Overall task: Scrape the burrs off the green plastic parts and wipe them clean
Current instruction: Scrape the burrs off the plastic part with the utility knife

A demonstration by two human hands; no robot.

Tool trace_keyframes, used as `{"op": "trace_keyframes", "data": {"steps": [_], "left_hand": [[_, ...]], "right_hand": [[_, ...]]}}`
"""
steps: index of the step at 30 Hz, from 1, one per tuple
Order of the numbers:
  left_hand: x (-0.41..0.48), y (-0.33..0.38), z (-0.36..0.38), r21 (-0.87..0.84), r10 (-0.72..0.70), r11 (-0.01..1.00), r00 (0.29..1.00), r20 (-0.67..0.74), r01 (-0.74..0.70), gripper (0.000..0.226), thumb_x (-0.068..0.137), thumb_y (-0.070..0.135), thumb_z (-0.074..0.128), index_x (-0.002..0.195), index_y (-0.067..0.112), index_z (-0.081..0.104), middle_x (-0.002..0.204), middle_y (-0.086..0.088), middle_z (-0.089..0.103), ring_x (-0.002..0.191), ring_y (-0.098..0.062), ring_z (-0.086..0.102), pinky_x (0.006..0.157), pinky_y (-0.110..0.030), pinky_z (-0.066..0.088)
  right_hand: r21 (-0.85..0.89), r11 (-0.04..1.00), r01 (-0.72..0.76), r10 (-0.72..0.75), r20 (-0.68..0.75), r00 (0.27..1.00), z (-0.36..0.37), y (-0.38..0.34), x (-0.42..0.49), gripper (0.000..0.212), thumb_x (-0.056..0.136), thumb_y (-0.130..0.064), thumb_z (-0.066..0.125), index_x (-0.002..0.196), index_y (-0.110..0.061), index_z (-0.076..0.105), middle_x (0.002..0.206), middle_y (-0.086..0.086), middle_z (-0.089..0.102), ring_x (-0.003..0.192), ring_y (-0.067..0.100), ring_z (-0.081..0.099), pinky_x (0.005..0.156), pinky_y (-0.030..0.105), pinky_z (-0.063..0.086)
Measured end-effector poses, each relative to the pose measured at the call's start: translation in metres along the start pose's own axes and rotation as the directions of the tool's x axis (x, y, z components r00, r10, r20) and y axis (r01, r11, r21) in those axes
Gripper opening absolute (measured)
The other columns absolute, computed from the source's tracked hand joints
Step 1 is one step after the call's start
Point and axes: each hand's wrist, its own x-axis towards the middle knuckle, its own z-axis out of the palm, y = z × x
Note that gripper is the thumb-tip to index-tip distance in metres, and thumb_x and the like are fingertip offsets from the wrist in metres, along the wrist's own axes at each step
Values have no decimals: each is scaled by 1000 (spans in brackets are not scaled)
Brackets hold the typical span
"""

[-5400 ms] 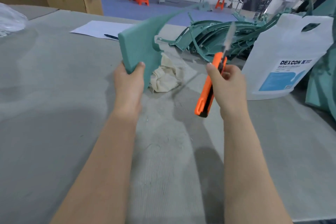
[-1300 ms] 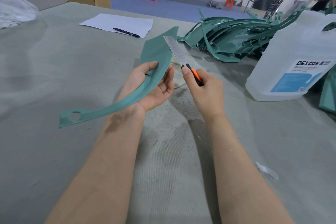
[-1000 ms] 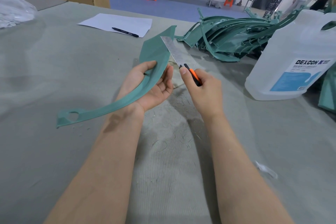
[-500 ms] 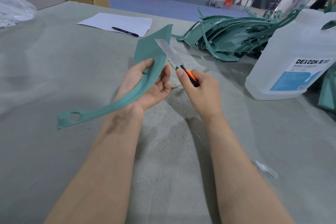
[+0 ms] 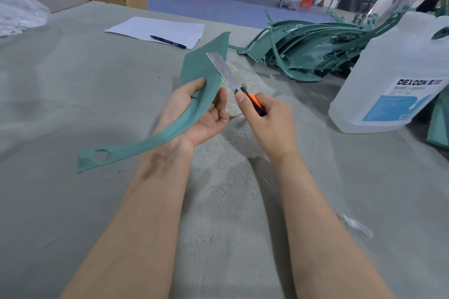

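Above a grey counter (image 5: 60, 94), a green plastic part (image 5: 201, 73) is cradled in the left hand (image 5: 196, 114) while a utility knife (image 5: 233, 80) is gripped by the right hand (image 5: 269, 124).

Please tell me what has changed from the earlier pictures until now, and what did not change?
The left hand turned the green part from upright to lying across its palm. The right hand brought the knife down from mid-air, and its blade now lies along the part's edge. Both grips, the pile of parts and the jug stayed.
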Motion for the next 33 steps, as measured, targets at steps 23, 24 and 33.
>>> {"op": "trace_keyframes", "data": {"steps": [23,24,33], "left_hand": [[1,0,1,-6,17,1000,1000,-15,-17,31,94,27,53,68,13,61,57,3,59,52,-9,60,63,-24,34],[1,0,1,-10,18,1000,1000,-13,-18,31,94,27,52,68,13,61,57,4,59,52,-8,60,64,-24,34],[0,-2,2,-26,16,1000,1000,-9,-16,26,94,27,53,73,14,60,62,5,57,55,-8,60,65,-24,35]], "right_hand": [[6,1000,7,-7,18,1000,1,-2,-1,53,91,-50,59,58,-18,34,51,-6,31,51,15,30,53,31,26],[10,1000,5,-5,19,1000,1,-3,-1,53,91,-50,59,58,-18,34,51,-7,31,51,15,30,53,32,26],[14,1000,3,-3,16,1000,1,-3,-1,56,91,-49,59,60,-7,39,52,-3,32,53,17,32,54,35,28]]}}
